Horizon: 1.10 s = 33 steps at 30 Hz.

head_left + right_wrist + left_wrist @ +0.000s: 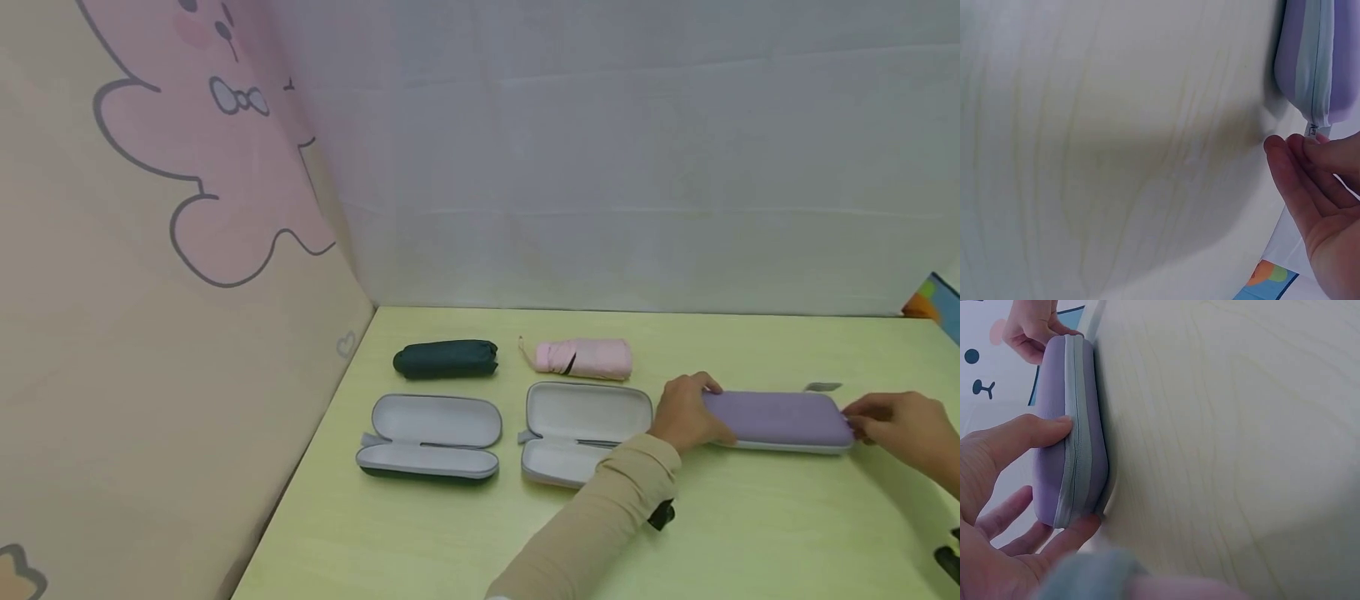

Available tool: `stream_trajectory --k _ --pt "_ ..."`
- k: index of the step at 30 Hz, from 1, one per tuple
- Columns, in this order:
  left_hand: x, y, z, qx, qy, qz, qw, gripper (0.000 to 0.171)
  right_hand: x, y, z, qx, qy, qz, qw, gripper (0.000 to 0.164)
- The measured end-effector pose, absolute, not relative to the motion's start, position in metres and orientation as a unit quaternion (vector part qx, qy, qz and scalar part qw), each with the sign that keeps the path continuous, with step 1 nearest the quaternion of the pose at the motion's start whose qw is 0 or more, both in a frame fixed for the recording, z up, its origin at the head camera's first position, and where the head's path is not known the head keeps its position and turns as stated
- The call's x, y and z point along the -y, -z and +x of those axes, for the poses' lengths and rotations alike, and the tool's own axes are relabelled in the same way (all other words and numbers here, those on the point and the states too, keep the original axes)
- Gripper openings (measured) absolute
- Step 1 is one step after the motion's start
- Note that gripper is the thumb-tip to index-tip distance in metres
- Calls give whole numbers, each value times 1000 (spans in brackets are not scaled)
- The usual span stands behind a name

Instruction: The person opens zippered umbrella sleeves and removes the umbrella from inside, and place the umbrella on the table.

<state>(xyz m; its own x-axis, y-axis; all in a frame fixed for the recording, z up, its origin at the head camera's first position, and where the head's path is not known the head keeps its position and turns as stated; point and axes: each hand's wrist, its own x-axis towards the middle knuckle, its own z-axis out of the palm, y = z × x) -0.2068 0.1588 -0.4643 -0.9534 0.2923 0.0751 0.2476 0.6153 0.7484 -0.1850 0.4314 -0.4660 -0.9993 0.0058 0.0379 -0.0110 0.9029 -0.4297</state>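
Observation:
A closed purple zip case (776, 417) with a pale zipper band lies at the right of the table. My left hand (686, 417) holds its left end; in the left wrist view the thumb (1054, 430) presses on the front by the zipper band (1074, 469), and the other fingers reach around the end. At the opposite end my right hand (907, 429) pinches the small zipper pull (1312, 130) between thumb and fingertips. The pull is mostly covered by the fingers.
Two similar cases, one dark green outside (438, 429) and one pale (588, 408), lie open to the left. Behind them are a folded dark green umbrella (446, 360) and a folded pink umbrella (592, 358). A grey tab (822, 387) shows behind the purple case.

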Motion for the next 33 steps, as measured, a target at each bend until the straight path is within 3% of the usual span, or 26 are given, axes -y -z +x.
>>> stream_trajectory --k 21,33 --pt "-161 469 -208 -898 -416 142 32 56 -436 479 -169 968 -247 4 50 10" --pt "-161 471 -209 -900 -413 137 33 57 -431 473 -162 965 -261 -18 13 13"
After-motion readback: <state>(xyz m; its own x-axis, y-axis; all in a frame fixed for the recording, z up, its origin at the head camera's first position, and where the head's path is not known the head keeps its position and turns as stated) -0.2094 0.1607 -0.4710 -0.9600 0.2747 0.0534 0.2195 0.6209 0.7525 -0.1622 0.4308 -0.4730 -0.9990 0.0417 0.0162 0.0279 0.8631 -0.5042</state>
